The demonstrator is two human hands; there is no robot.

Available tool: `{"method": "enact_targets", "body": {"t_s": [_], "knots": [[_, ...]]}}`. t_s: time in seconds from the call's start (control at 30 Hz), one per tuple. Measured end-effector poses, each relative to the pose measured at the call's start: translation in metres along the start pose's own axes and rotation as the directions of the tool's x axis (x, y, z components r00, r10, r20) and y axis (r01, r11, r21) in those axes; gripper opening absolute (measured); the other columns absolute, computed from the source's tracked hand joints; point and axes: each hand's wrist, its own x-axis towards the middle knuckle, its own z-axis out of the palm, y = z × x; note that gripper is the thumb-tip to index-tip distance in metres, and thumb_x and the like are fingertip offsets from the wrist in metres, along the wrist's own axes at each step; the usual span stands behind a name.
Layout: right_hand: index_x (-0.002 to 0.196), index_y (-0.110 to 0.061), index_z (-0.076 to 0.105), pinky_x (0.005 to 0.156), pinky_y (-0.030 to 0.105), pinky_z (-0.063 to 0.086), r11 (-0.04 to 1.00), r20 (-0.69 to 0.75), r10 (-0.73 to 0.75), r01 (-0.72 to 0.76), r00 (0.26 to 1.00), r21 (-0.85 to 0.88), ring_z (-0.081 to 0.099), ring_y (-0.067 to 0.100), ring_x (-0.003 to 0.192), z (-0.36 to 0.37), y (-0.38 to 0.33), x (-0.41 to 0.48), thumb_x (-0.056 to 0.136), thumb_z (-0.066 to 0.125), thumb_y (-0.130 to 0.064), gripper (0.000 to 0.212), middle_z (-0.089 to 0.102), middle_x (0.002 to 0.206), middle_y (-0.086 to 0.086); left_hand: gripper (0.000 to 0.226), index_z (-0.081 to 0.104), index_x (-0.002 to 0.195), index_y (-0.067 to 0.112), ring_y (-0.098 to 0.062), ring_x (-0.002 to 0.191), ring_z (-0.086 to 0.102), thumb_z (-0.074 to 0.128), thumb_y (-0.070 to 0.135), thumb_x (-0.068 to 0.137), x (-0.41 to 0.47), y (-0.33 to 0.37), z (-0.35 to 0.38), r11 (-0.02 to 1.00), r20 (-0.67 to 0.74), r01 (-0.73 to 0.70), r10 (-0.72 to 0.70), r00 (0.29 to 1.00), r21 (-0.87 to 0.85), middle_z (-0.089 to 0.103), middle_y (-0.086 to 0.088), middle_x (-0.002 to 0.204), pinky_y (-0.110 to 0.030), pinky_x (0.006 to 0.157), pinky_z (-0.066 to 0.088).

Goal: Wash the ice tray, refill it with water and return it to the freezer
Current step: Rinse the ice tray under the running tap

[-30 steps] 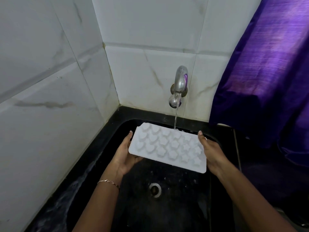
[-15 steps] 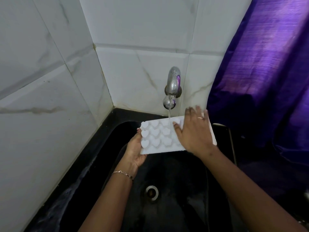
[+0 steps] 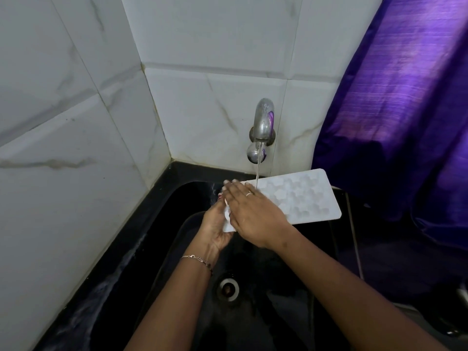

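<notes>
**Tray held at its left end, long side reaching out to the right**

The ice tray is white and is held in the air over the black sink, just below the tap. Its long axis runs from left to right and goes a little away from the person toward the right. The cell side faces up. The thin stream of water lands on the left part of the tray, just beside the fingers of the right hand.

Both hands are at the same end, the left one. The left hand grips this end from below and from the side, with its fingers curled round the edge. The right hand lies flat on top, palm down and fingers straight, and holds nothing. The whole right part of the tray sticks out free, with no hand under it.

So the cells that no hand covers lie to the right of both hands. The right hand is the nearer one, and a rub along the long axis seems the natural next move. The washing step looks to be in progress; refilling and the freezer are not yet done. Too hard a press far from the grip could tip the tray.

Around this are the drain, white wall tiles and a purple curtain.
</notes>
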Motion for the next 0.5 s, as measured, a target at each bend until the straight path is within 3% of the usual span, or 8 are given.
{"method": "enact_targets", "body": {"t_s": [0.13,0.2,0.3,0.37,0.5], "knots": [[0.143,-0.004,0.043,0.115,0.036,0.022,0.995,-0.031,-0.07,0.067,0.997,-0.079,0.037,0.023,0.14,0.008,-0.004,-0.018,0.092,0.029,-0.025,0.056,0.041,0.15,0.013,0.043,0.068,0.089,0.008,-0.014,0.068,0.073,0.039,0.036,0.103,-0.005,-0.003,0.007,0.995,-0.009,0.068,-0.067,0.998,0.074,0.075,-0.006,0.078,-0.022,0.055,0.057],[0.143,-0.004,0.044,0.114,0.036,0.025,0.995,-0.059,-0.079,0.075,0.995,-0.07,0.039,0.023,0.139,0.01,-0.002,-0.032,0.088,0.043,-0.021,0.057,0.042,0.149,0.013,0.049,0.069,0.091,0.005,-0.016,0.069,0.072,0.038,0.042,0.102,-0.006,-0.006,0.009,0.99,0.002,0.082,-0.082,0.997,0.118,0.075,-0.008,0.081,-0.023,0.058,0.056],[0.147,-0.007,0.038,0.115,0.037,0.024,0.992,-0.088,-0.108,0.102,0.99,-0.068,0.037,0.022,0.14,0.013,0.006,-0.057,0.087,0.059,-0.023,0.065,0.039,0.152,0.011,0.053,0.066,0.105,0.001,-0.023,0.078,0.073,0.035,0.044,0.102,-0.004,-0.005,0.007,0.995,0.0,0.082,-0.082,0.997,0.05,0.074,-0.015,0.093,-0.028,0.063,0.058],[0.149,-0.01,0.034,0.117,0.035,0.022,0.992,-0.074,-0.103,0.097,0.992,-0.08,0.034,0.02,0.142,0.013,0.011,-0.073,0.089,0.058,-0.024,0.066,0.035,0.154,0.009,0.046,0.064,0.107,-0.001,-0.025,0.079,0.073,0.036,0.036,0.104,-0.003,-0.003,0.002,0.998,0.007,0.048,-0.048,0.999,0.048,0.074,-0.017,0.093,-0.031,0.064,0.059],[0.151,-0.014,0.029,0.119,0.035,0.02,0.998,-0.079,-0.01,0.005,0.997,-0.059,0.029,0.017,0.144,0.015,0.026,-0.093,0.098,0.036,-0.028,0.056,0.03,0.157,0.005,0.029,0.067,0.101,0.002,-0.025,0.077,0.073,0.044,0.02,0.102,-0.008,-0.001,-0.006,0.996,0.001,-0.055,0.056,0.998,0.071,0.074,-0.015,0.091,-0.033,0.062,0.058]]}}
